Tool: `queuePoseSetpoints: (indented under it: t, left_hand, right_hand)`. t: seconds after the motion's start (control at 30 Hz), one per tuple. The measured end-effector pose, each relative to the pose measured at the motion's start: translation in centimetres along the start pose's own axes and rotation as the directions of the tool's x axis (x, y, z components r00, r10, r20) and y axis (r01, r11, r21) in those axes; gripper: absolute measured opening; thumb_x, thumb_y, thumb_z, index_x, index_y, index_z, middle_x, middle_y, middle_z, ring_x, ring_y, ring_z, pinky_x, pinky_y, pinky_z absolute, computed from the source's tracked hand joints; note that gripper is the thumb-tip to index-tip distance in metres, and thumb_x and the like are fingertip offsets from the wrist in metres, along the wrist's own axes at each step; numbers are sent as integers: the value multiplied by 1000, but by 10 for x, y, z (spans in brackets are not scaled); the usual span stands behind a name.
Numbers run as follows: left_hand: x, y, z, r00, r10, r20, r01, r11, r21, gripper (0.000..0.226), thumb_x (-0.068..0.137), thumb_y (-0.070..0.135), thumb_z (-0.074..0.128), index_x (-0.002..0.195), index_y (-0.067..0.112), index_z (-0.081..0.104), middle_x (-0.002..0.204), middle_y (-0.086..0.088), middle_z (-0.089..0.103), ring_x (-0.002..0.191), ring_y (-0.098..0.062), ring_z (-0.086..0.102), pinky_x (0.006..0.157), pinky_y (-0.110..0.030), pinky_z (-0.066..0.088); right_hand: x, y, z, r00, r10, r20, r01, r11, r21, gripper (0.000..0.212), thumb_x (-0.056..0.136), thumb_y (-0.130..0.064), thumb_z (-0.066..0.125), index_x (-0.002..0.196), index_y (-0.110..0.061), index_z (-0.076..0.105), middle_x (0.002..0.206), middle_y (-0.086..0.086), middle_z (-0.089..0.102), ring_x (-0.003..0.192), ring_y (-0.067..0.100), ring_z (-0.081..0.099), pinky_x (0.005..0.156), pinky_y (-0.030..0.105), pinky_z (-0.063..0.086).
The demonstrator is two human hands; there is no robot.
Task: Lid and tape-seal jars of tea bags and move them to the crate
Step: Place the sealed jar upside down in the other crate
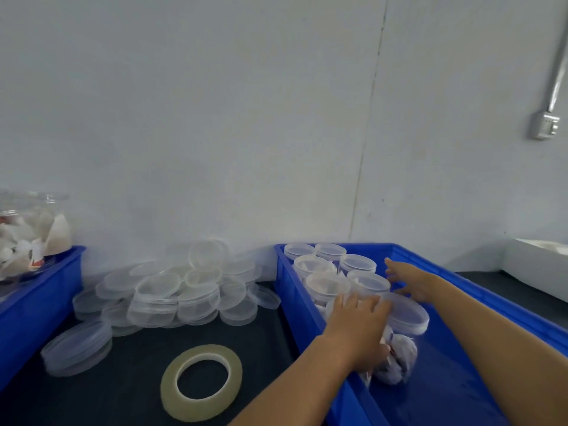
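The jar [399, 339] of tea bags stands lidded in the near part of the blue crate [461, 388], in front of a double row of sealed jars [335, 272] along the crate's left wall. The left hand [359, 327] is curled around the jar's left side, fingers draped over its upper edge, so the jar lies directly to the right of this palm. The right hand [408, 281] hovers beyond the jar with fingers spread, gripping nothing. The jar's long axis is vertical or slightly tilted; blur prevents a firm reading. The left hand is the nearer one, so any seating of the jar against the row probably falls to it. The tape roll [201, 382] lies flat on the dark table [129, 395], left of the crate.
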State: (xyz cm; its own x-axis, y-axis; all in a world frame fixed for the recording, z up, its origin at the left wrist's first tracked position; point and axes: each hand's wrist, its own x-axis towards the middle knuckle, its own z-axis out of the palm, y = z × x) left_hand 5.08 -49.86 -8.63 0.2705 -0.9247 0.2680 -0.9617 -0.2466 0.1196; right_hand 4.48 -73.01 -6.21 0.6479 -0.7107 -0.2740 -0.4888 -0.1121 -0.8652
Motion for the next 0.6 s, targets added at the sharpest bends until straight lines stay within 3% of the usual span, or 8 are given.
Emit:
queuePoseSetpoints:
  t: [0.1, 0.2, 0.3, 0.4, 0.5, 0.6]
  left_hand:
    - [0, -3, 2, 999, -15, -29, 14, 999, -31, 56, 94, 24, 53, 145, 24, 31, 156, -5, 29, 142, -32, 21, 117, -51, 6]
    - [1, -4, 3, 998, -24, -53, 21, 998, -56, 54, 94, 23, 53, 145, 27, 33, 156, -2, 30, 144, -29, 21, 118, -52, 3]
    - [1, -5, 4, 998, -35, -56, 30, 996, -80, 54, 94, 23, 55, 143, 28, 35, 156, 0, 31, 144, -28, 20, 118, -53, 2]
    - [1, -6, 5, 998, -41, -56, 35, 994, -103, 52, 94, 22, 54, 143, 28, 36, 155, 0, 31, 145, -29, 19, 118, -55, 0]
    - [1, -6, 5, 998, -40, -54, 34, 993, -113, 52, 95, 23, 54, 144, 28, 36, 156, 0, 30, 145, -29, 18, 119, -55, 0]
    - [1, -5, 5, 998, -43, -49, 38, 994, -107, 51, 96, 23, 53, 144, 27, 37, 154, -2, 32, 144, -29, 20, 119, -54, 1]
  right_hand:
    - [11, -13, 8, 998, -17, 58, 15, 999, 37, 63, 101, -52, 36, 153, -17, 26, 157, 4, 28, 136, 35, 37, 100, 54, 38]
    - [24, -20, 16, 995, -20, 93, 20, 1000, -3, 51, 102, -42, 42, 146, -16, 37, 149, 11, 38, 126, 37, 48, 103, 54, 43]
    - [32, -19, 21, 996, -54, 71, 58, 996, -67, 30, 99, -29, 47, 127, -19, 53, 132, 14, 51, 114, 35, 54, 102, 53, 45]
    - [31, -20, 25, 991, -124, 53, 128, 988, -91, 21, 96, -14, 49, 110, -23, 61, 121, 9, 55, 100, 29, 55, 90, 46, 52]
    - [23, -23, 29, 982, -165, 93, 176, 977, -124, 28, 97, -5, 44, 113, -21, 60, 124, 8, 52, 97, 24, 53, 76, 34, 52]
    - [15, -23, 30, 976, -188, 107, 202, 969, -140, 31, 98, -4, 43, 120, -20, 56, 121, 7, 51, 102, 25, 52, 77, 33, 50]
